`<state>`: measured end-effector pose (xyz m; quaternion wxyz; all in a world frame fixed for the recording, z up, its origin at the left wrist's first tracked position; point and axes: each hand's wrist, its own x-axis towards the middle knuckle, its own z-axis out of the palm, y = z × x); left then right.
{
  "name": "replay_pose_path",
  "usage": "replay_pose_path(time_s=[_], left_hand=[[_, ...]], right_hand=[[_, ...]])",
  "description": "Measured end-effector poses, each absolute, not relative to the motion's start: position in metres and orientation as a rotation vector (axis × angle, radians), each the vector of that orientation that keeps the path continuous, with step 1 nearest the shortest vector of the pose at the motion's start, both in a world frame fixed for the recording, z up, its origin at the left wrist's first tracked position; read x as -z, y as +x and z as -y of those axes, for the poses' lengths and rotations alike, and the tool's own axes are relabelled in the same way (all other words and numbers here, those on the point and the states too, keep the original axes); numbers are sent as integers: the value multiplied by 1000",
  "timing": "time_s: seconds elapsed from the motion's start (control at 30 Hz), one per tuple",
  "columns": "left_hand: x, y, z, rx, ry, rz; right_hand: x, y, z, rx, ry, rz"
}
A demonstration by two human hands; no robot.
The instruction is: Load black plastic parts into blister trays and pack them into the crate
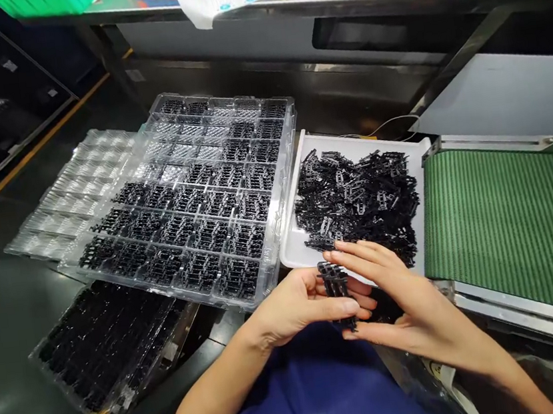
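My left hand (308,302) is closed around a small stack of black plastic parts (335,282), its thumb across the front. On the right side of the stack, my right hand (386,281) has its fingertips at the top and its thumb at the lower end. Both hands are in front of a white tray (294,248) heaped with loose black parts (355,190). Left of it lies a clear compartment tray (276,224); many compartments hold rows of black parts, while several toward the back left show no black parts.
A green ribbed conveyor belt (510,225) lies at the right. Another clear tray (77,184) sits at the left, above a stack of filled trays (106,342). A metal shelf (252,12) crosses the back, with papers and cloth on it.
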<state>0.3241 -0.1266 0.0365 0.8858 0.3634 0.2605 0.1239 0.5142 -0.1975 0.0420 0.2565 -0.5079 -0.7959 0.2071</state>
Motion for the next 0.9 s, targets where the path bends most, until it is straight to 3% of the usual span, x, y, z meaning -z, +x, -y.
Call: replay_pose_path(time_s=[0.47,0.9], left_hand=[[-15,396,141,-142,794,-515],[-16,460,150,83,754,-377]], right_hand=[[-14,560,232,-577,-1380,1827],[-27,604,286,-353,-1641,1643]])
